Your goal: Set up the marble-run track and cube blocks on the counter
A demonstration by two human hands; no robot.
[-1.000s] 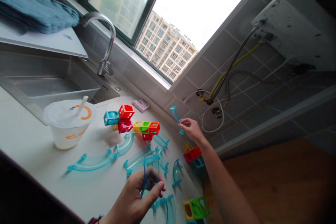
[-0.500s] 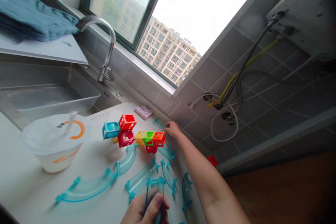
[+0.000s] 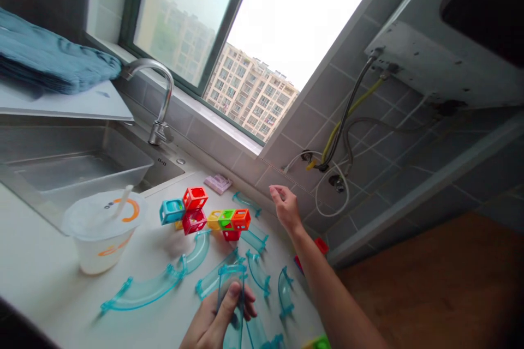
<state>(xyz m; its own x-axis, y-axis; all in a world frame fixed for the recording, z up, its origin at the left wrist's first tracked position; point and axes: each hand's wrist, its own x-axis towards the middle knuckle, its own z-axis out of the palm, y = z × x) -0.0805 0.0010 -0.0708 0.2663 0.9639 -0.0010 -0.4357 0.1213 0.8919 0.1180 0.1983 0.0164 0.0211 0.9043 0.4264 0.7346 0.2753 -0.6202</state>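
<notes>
My left hand (image 3: 221, 311) grips a translucent blue track piece (image 3: 232, 289) upright, thumb across its near face. Raised near the tiled wall is my right hand (image 3: 285, 207), its fingers loosely bent and apart, with nothing visible in them. Below and left of it a curved blue track piece (image 3: 246, 203) lies by the wall. Joined cubes in red (image 3: 194, 222), blue (image 3: 172, 211), yellow, green (image 3: 227, 219) and orange stand mid-counter. Around them lie a straight track piece (image 3: 254, 240), curved pieces (image 3: 258, 274) (image 3: 285, 292) and a longer curved run (image 3: 143, 289).
A lidded cup with a straw (image 3: 104, 234) stands at left, beside the steel sink (image 3: 164, 172) and faucet (image 3: 161, 103). A pink packet (image 3: 218, 184) rests near the wall. Hoses (image 3: 347, 109) hang at right. More blocks (image 3: 321, 245) sit beyond my right forearm.
My right hand has come away from the curved track piece by the wall and moved right, leaving it on the counter. The left hand still holds its piece. The view has shifted slightly.
</notes>
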